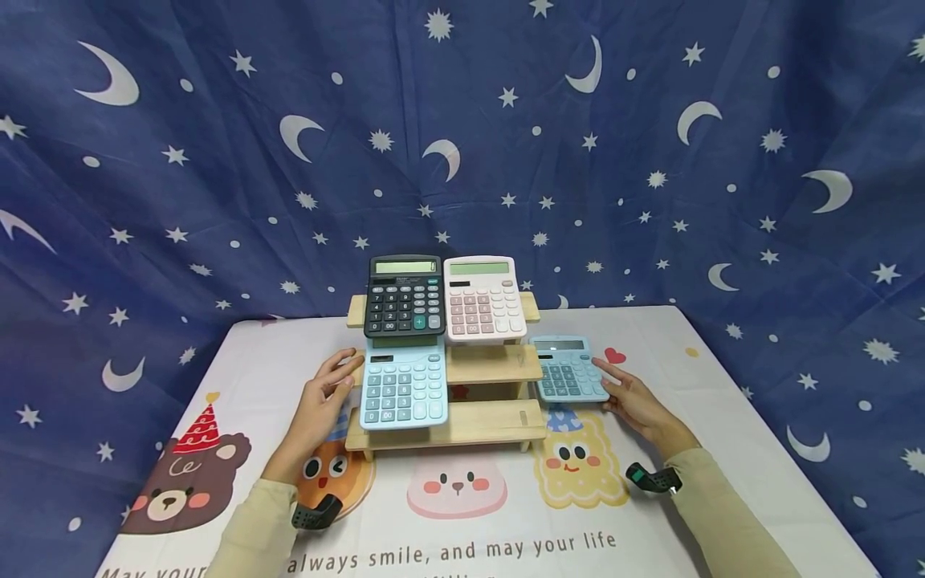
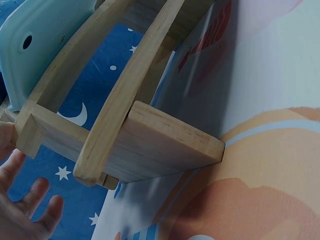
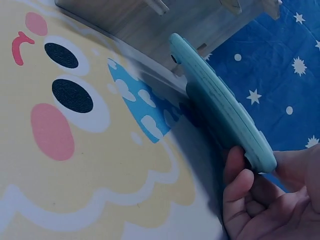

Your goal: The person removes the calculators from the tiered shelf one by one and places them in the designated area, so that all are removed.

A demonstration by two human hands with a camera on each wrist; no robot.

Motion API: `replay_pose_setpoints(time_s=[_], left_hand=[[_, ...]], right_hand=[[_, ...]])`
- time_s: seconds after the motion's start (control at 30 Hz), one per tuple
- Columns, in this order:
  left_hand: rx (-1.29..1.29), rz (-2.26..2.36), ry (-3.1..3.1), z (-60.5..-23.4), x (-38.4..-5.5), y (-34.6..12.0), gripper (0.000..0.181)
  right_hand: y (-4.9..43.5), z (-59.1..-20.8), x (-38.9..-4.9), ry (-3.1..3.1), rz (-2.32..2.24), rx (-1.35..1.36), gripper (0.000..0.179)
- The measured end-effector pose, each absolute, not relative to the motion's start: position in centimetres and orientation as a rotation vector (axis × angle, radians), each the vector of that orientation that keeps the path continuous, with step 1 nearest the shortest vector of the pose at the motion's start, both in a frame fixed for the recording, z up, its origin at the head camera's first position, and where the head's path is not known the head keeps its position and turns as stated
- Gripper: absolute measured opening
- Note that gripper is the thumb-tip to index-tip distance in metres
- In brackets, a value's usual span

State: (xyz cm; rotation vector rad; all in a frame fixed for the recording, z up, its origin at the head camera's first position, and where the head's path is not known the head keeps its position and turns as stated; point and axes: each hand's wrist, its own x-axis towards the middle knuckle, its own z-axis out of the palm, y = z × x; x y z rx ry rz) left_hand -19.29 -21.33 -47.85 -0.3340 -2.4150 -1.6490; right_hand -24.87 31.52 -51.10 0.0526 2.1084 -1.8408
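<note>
In the head view my right hand (image 1: 634, 405) grips a light blue calculator (image 1: 571, 371) by its right edge, beside the rack. The right wrist view shows this calculator (image 3: 225, 110) tilted edge-on, the thumb on one face and curled fingers behind it. My left hand (image 1: 318, 405) is at the left end of the wooden tiered rack (image 1: 448, 433). From the left wrist, its fingertips meet the shelf end, with the other fingers (image 2: 35, 197) loosely spread. A second light blue calculator (image 1: 405, 385) leans on the rack, next to the left fingers.
On the top tier stand a black calculator (image 1: 405, 297) and a white-and-pink calculator (image 1: 486, 299) side by side. The rack is on a white tablecloth (image 1: 549, 554) printed with cartoon faces and lettering. A blue curtain (image 1: 462, 120) with moons and stars hangs behind.
</note>
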Motion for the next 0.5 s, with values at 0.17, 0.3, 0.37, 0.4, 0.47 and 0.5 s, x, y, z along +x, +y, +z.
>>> replay_pose_setpoints(time_s=[0.17, 0.3, 0.37, 0.4, 0.47, 0.5], left_hand=[[-0.337, -1.640, -2.414, -47.9, -19.3, -21.3, 0.039], [-0.337, -1.642, -2.406, -47.9, -19.3, -21.3, 0.039], [-0.336, -1.646, -2.403, -47.9, -19.3, -21.3, 0.039], [-0.334, -1.649, -2.402, -47.9, -19.3, -21.4, 0.039], [-0.330, -1.661, -2.403, -47.9, -19.3, -21.3, 0.039], [-0.327, -1.667, -2.405, -47.8, -19.4, -21.3, 0.039]], right_hand=[[31.5, -50.9, -25.0, 2.097, -1.818, 0.107, 0.053], [31.2, -50.4, -24.9, 2.110, -1.786, 0.132, 0.054], [31.0, -50.0, -24.8, 2.122, -1.767, 0.120, 0.056], [30.9, -49.8, -24.8, 2.126, -1.762, 0.108, 0.058], [30.8, -49.4, -24.5, 2.124, -1.764, 0.081, 0.060], [30.8, -49.2, -24.4, 2.123, -1.767, 0.067, 0.060]])
